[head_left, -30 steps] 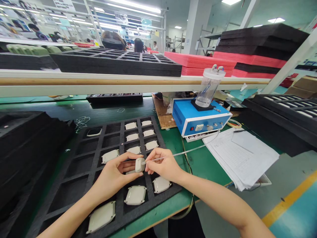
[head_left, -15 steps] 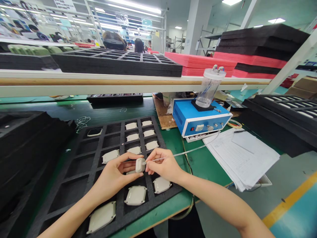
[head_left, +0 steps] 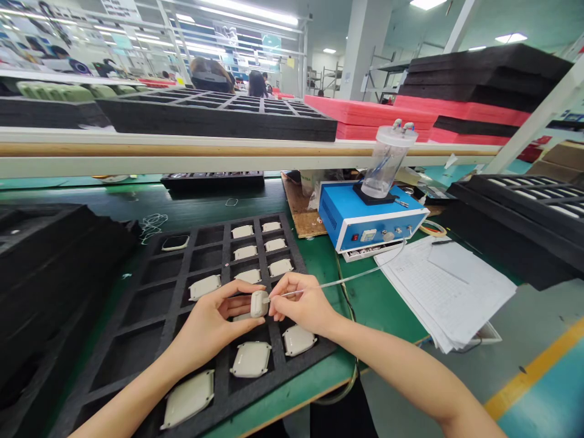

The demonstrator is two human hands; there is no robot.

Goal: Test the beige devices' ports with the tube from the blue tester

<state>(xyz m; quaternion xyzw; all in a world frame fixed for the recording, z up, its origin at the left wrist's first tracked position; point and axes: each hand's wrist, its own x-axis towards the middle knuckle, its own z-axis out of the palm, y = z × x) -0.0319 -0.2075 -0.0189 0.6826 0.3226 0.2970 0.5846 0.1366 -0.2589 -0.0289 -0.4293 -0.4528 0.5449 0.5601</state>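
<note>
Over the black foam tray, my left hand grips a cream watch case by its edges, turned side-on between thumb and fingers. My right hand pinches the end of a thin clear tube, its tip at the near side of that case; whether it touches I cannot tell. From there the tube runs to a blue machine. Several like cases lie in the tray's compartments, among them a watch case just below my hands. One with a dark face lies at the tray's far left.
A clear cylinder stands on the machine. Written sheets lie to the right, with stacked trays behind. More black foam is piled at left. Across the back runs a shelf bearing foam trays; people sit beyond it.
Almost nothing differs; the whole view has shifted very slightly. Both hands keep the same hold on the watch case and the tube.
</note>
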